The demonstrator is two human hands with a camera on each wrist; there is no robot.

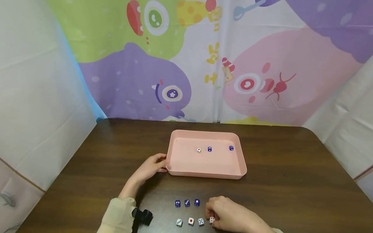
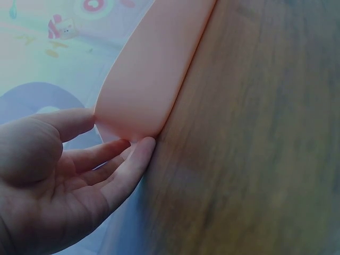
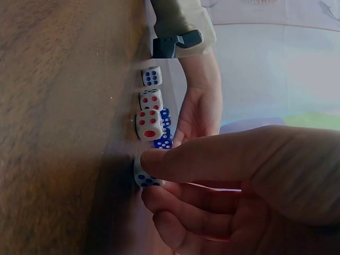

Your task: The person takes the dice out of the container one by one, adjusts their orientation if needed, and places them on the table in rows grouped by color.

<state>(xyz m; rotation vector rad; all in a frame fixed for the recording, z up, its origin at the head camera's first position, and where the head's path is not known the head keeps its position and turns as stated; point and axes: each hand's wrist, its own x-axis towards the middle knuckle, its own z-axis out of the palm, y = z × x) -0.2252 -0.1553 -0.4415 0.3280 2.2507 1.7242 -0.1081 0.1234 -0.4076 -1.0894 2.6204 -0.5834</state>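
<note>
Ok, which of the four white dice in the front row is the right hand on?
The rightmost white die, at the row's right end: the right hand pinches it between thumb and fingers, while the other three white dice lie untouched.

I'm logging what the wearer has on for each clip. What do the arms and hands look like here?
Both hands are bare: no gloves, rings or markings show. The left hand comes out of a loose, pale beige sleeve that ends at the wrist, with a small black camera mount strapped beside the cuff. The right hand shows only a sliver of the same pale sleeve at the picture's bottom edge.
</note>
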